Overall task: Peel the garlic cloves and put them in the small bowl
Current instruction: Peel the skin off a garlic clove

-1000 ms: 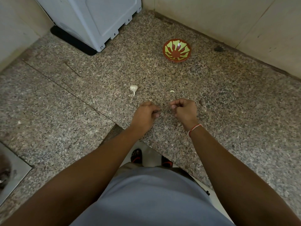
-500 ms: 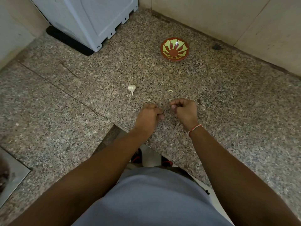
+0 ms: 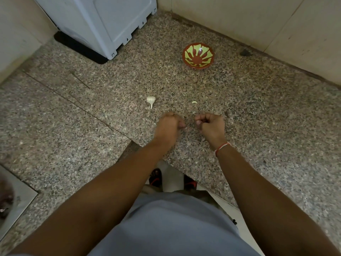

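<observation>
Hands [image 3: 169,126] [image 3: 211,125] parted slightly, both curled, contents unclear; garlic bulb [image 3: 151,99] just beyond left

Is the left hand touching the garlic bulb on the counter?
Apart. The head view shows bare granite counter between the left hand and the garlic bulb, which lies alone beyond the knuckles.

Both hands [image 3: 170,126] [image 3: 212,125] curled over counter [image 3: 258,111]; contents unclear.
</observation>
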